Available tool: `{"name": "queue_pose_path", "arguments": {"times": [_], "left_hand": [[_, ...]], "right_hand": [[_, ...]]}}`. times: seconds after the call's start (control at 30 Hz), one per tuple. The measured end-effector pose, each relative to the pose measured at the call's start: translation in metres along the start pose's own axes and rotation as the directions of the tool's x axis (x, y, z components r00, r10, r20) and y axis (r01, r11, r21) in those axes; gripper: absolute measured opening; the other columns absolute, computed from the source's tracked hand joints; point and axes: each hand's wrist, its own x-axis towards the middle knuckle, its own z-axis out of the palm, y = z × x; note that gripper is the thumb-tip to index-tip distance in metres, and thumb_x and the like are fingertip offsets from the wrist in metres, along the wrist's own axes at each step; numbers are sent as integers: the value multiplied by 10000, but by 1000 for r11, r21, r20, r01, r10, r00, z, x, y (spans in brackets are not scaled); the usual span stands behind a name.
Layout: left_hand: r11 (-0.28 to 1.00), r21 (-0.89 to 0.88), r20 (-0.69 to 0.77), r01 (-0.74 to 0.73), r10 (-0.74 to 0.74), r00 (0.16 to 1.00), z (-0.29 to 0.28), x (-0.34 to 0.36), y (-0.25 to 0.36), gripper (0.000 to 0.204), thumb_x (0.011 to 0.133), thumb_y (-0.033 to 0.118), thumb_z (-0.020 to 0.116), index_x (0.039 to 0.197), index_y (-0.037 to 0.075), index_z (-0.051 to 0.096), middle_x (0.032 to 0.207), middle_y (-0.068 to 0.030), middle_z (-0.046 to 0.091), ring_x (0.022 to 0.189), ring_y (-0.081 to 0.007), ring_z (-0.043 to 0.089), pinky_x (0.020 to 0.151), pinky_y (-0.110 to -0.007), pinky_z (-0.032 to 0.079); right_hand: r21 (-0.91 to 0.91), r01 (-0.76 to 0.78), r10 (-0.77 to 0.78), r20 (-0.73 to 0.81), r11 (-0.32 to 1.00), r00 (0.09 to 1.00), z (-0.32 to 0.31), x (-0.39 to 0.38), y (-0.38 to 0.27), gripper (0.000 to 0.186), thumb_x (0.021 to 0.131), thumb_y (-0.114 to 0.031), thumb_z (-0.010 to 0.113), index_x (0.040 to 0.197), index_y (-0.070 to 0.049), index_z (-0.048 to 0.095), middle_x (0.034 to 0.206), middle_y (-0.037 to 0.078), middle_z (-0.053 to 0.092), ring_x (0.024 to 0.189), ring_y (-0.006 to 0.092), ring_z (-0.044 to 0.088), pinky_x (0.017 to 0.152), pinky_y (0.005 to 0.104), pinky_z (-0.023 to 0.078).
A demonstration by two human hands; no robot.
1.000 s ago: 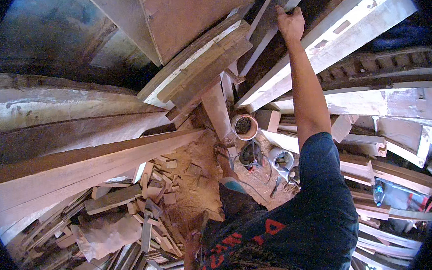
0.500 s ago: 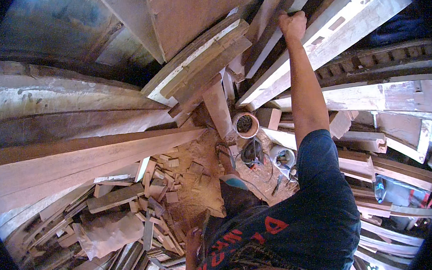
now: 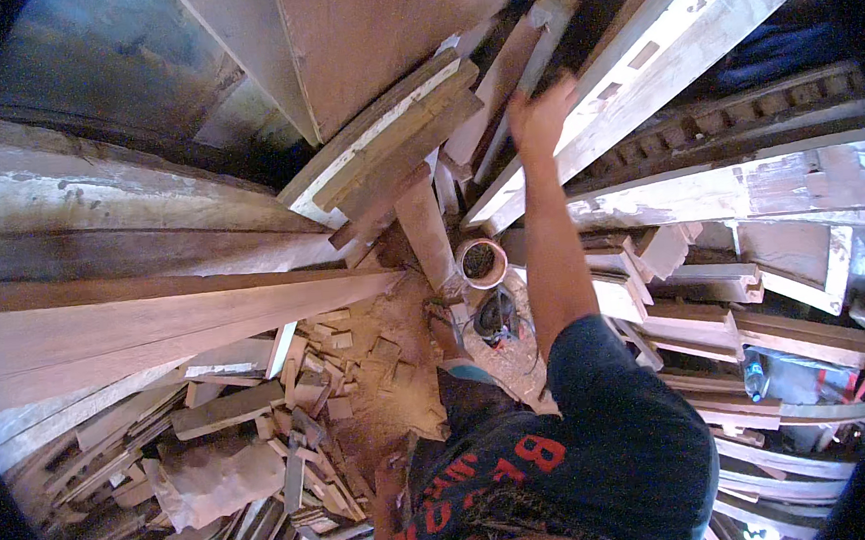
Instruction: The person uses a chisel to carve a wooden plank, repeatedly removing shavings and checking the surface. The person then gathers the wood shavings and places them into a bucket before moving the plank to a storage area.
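Observation:
My right arm reaches up toward several wooden boards leaning at the far side. My right hand (image 3: 542,117) is beside a long dark-edged board (image 3: 520,83) and a pale beam with rectangular slots (image 3: 630,76). Its thumb stands apart from the fingers, and I see nothing held in it. My left hand (image 3: 390,469) hangs low beside my body, in shadow; its fingers are too dark to make out.
On the sawdust-covered floor stand a round bucket (image 3: 482,262) of small dark pieces and a dark power tool (image 3: 496,316). A scrap-wood pile (image 3: 312,409) lies at left below a long plank (image 3: 175,323). Stacked timber (image 3: 693,332) lines the right.
My right hand has let go of the board's upper end and come down and to the left along the boards. My left hand stays low at my side.

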Motion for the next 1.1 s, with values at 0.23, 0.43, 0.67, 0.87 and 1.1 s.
{"name": "queue_pose_path", "arguments": {"times": [0.23,0.43,0.67,0.87,1.1], "left_hand": [[970,199,50,142,-155,987,3,-9,7,272,946,210,677,1141,21,692,1011,-88,727,905,-180,659,812,-334,533],[992,-7,-1,123,-123,992,5,-32,-25,293,931,238,688,1136,29,690,966,-74,716,882,-165,664,794,-334,545],[954,288,-12,-82,89,996,-7,-24,-87,197,936,220,671,1002,40,716,936,-101,712,856,-189,670,797,-369,543],[990,140,50,-14,7,999,-7,-15,-55,248,919,251,665,989,17,706,926,-121,712,841,-215,677,812,-371,542],[917,392,-46,-67,92,995,-10,-17,-6,336,913,257,679,1123,-6,702,1072,-178,729,1025,-291,693,925,-387,525]], "right_hand": [[-11,-28,30,333,1000,943,5,-83,30,586,776,-96,669,1291,43,426,1220,350,468,1134,567,477,1022,577,413],[-371,370,-315,202,852,928,35,95,16,648,794,-219,716,1364,-59,452,1297,240,492,1188,462,511,950,550,498],[-692,364,12,474,623,881,86,202,118,674,905,-361,663,1425,-65,353,1323,313,459,1204,458,560,975,539,525],[-501,268,-1,471,823,882,80,200,89,709,848,-442,722,1384,-37,496,1325,293,525,1223,465,546,991,517,522],[-578,95,116,318,810,941,61,185,29,664,838,-487,719,1372,-116,581,1462,201,416,1252,464,515,1010,534,500]]}}
